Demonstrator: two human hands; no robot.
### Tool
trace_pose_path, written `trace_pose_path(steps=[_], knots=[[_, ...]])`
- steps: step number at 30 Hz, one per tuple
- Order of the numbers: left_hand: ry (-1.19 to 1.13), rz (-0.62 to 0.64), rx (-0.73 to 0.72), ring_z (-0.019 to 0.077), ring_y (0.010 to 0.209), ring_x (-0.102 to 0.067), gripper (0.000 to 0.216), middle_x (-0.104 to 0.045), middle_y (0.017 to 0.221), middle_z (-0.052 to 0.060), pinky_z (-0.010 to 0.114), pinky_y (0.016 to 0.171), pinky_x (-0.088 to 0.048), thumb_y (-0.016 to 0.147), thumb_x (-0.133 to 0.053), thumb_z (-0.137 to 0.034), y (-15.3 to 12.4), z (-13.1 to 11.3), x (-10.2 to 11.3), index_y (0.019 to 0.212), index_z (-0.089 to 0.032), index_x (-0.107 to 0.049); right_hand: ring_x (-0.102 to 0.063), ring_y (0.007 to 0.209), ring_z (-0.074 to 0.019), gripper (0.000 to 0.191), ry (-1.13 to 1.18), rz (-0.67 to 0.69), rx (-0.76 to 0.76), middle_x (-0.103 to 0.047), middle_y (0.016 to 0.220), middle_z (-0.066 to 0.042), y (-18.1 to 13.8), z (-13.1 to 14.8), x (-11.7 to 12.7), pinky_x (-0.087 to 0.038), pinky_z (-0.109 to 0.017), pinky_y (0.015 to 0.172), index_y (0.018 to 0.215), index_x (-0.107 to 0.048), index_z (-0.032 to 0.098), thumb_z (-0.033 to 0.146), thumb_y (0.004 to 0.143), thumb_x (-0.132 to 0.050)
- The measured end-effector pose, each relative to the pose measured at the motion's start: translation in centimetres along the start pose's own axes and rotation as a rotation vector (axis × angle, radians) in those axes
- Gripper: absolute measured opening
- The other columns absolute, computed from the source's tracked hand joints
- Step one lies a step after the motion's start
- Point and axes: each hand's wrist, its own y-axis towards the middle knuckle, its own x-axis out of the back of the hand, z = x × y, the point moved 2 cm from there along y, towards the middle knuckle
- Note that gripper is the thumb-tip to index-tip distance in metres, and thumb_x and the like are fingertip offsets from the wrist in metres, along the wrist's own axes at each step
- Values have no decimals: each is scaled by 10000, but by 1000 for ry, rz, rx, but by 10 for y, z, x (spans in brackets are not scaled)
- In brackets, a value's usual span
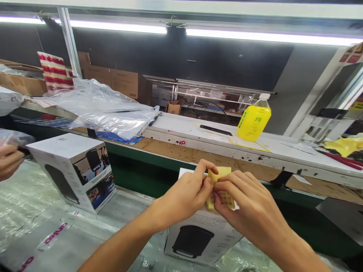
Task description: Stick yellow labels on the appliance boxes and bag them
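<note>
– Doing what with the left hand (188, 190)?

– Pinching the left side of a yellow sheet (225, 171) between thumb and bent forefinger, over the top of a white box (195, 241)

– And with the right hand (249, 196)?

– Grasping the same sheet from the other side, by thumb and fingertips, close against the left hand. Too small to make out anything else between those tips

– Printed with anything?

– With rows of small dark marks, partly covered by the fingers. Impossible to tell whether touching the box below

– And over to the left?

– Upright on the plastic-covered bench (130, 204), a second box (68, 166), showing photos on one side and a dark case on another. At the edge of view, another person's hand (10, 160), closed on clear plastic (15, 138)

– On the white shelf (184, 126) behind?

– To the left, a heap of clear bags (107, 113); toward the right, a capped bottle (254, 121) of yellow liquid, standing near a flat black strip (215, 130). Farther right, red handles (342, 158) beside crumpled yellow material (346, 145)
</note>
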Motion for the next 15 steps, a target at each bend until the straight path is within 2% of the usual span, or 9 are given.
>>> trace_pose_path(steps=[3, 5, 7, 8, 10, 12, 15], knots=[[-187, -379, -2, 109, 589, -521, 92, -587, 727, -57, 210, 544, -371, 1020, -481, -293, -8, 19, 23, 1098, -263, -519, -605, 754, -150, 88, 361, 128, -283, -684, 817, 9, 7, -8, -2, -464, -286, 667, 855, -655, 229, 167, 915, -639], [-369, -651, 30, 111, 595, -523, 77, -564, 719, -60, 198, 539, -386, 987, -545, -319, -23, 44, 40, 1027, -262, -513, -609, 745, -149, 88, 534, 274, -468, -685, 799, 15, 13, -11, -10, -470, -273, 640, 831, -674, 238, 244, 916, -651], [-535, -818, 131, 108, 562, -504, 156, -532, 684, -77, 198, 538, -391, 935, -610, -349, -46, 77, 48, 997, -269, -492, -588, 705, -143, 133, 651, 420, -561, -681, 781, 13, 19, -9, -21, -462, -273, 617, 821, -690, 234, 298, 926, -639], [-595, -855, 215, 111, 569, -520, 196, -548, 695, -77, 209, 560, -413, 907, -634, -366, -60, 95, 48, 995, -271, -487, -575, 686, -136, 145, 695, 480, -579, -679, 780, 12, 22, -7, -27, -455, -270, 604, 823, -691, 229, 307, 930, -630], [-650, -826, 402, 124, 620, -573, 246, -619, 767, -61, 234, 617, -452, 871, -656, -400, -92, 133, 36, 983, -269, -480, -552, 653, -124, 130, 746, 559, -591, -672, 770, 17, 29, -1, -39, -430, -257, 571, 825, -683, 225, 285, 920, -618], [-640, -813, 530, 132, 576, -549, 258, -602, 690, -60, 237, 573, -419, 853, -661, -411, -129, 168, 17, 951, -255, -480, -551, 649, -119, 94, 761, 589, -578, -666, 760, 24, 34, 5, -48, -419, -246, 558, 819, -669, 223, 217, 889, -606], [-586, -797, 691, 135, 515, -478, 332, -528, 594, -70, 241, 518, -357, 790, -695, -500, -184, 211, -18, 878, -237, -512, -572, 679, -126, 143, 742, 600, -517, -667, 781, 20, 36, 13, -57, -437, -245, 580, 794, -658, 221, 125, 845, -566]])
